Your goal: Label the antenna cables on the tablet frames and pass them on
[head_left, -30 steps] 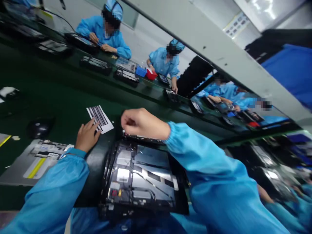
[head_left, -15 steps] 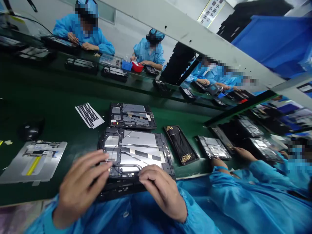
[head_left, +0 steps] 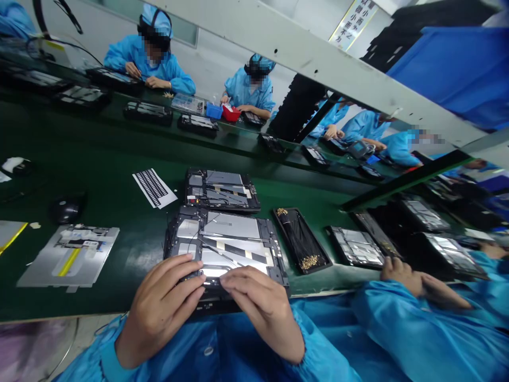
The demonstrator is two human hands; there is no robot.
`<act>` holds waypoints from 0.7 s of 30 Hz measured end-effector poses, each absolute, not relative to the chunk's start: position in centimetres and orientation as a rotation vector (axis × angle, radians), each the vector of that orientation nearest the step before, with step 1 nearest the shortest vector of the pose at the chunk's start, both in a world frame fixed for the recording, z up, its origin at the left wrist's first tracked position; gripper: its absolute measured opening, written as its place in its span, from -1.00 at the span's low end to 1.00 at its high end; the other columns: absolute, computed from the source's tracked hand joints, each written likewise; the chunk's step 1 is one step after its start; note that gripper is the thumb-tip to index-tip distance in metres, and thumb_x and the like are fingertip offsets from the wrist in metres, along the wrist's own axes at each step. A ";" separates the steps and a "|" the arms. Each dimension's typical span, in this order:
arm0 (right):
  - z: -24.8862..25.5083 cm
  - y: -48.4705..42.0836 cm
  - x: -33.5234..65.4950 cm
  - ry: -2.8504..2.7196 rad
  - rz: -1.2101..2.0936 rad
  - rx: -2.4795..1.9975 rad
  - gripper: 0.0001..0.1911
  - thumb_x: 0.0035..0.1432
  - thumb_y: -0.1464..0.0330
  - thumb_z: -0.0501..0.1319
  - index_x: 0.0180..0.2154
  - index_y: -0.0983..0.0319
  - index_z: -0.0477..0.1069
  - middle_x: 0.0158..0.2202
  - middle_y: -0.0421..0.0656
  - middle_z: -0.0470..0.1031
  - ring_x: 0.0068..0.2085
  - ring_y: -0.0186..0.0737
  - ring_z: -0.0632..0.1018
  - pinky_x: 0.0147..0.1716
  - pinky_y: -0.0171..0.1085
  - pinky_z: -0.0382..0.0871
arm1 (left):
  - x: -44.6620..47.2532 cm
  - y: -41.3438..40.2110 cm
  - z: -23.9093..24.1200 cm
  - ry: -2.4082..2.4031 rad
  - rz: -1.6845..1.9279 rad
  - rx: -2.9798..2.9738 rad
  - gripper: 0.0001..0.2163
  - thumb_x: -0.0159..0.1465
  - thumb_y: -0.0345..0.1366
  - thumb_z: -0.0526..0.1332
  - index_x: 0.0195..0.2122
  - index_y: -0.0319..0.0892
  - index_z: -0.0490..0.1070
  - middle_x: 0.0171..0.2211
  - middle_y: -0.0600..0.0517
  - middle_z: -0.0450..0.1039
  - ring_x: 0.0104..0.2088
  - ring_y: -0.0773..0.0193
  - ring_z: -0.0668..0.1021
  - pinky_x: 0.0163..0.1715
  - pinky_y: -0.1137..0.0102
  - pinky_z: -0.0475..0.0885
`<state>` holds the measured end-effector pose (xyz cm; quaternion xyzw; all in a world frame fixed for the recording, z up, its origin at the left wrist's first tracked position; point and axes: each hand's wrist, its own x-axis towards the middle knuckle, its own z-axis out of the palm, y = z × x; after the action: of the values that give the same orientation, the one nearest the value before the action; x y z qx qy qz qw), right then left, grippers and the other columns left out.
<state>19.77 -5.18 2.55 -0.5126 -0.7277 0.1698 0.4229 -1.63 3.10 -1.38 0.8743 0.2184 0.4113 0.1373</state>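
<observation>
An opened tablet (head_left: 230, 239) with bare inner parts and silver shielding lies at the near edge of the green belt (head_left: 99, 175). My left hand (head_left: 163, 305) rests on its near left corner with the fingers curled and pinched at its lower edge. My right hand (head_left: 258, 305) is pressed on the near edge beside it, fingertips meeting those of the left. Whatever the fingertips pinch is too small to name. A second opened tablet (head_left: 220, 190) lies just behind the first.
A white sheet of black strips (head_left: 154, 187) lies left of the far tablet. A grey plate with a yellow strip (head_left: 69, 257) and a black mouse (head_left: 66, 209) are further left. A black tray (head_left: 301, 240) and a neighbour's hand (head_left: 400, 273) lie right. Several workers sit across.
One second ago my left hand was on the strip sheet and my right reached over the tablet's far edge. Both hands have since come back to the near edge and closed together.
</observation>
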 end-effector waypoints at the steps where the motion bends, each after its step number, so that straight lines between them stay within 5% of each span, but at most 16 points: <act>1: 2.5 -5.2 19.7 -1.841 0.405 -1.294 -0.74 0.34 0.55 0.18 -0.01 0.18 0.48 -0.12 -0.08 0.62 -0.10 -0.20 0.62 -0.12 -0.20 0.56 | -1.6 3.1 -1.4 0.626 1.186 2.530 -0.79 0.33 -0.49 0.25 -0.02 -0.21 0.50 0.01 -0.09 0.55 0.16 0.08 0.48 0.15 0.15 0.42; 7: 2.1 -5.5 19.2 -1.919 0.314 -1.384 -0.78 0.34 0.54 0.19 -0.04 0.20 0.48 0.03 -0.03 0.55 -0.05 -0.15 0.58 -0.10 -0.14 0.48 | -1.5 3.2 -1.4 0.581 1.191 2.534 -0.78 0.32 -0.52 0.24 -0.02 -0.25 0.49 0.00 -0.11 0.54 0.17 0.10 0.46 0.16 0.16 0.40; 21: 1.7 -5.6 18.9 -1.896 0.297 -1.440 -0.76 0.32 0.53 0.20 -0.04 0.18 0.48 0.04 -0.02 0.52 -0.12 -0.16 0.57 -0.12 -0.13 0.54 | -1.1 3.2 -1.7 0.570 1.193 2.609 -0.80 0.35 -0.45 0.23 -0.04 -0.13 0.54 0.01 -0.07 0.55 0.11 0.09 0.50 0.11 0.15 0.44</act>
<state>18.91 -5.61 1.68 -0.5592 -0.7365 0.1154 0.3626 -1.09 3.23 -1.69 0.8868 0.1938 0.4054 0.1084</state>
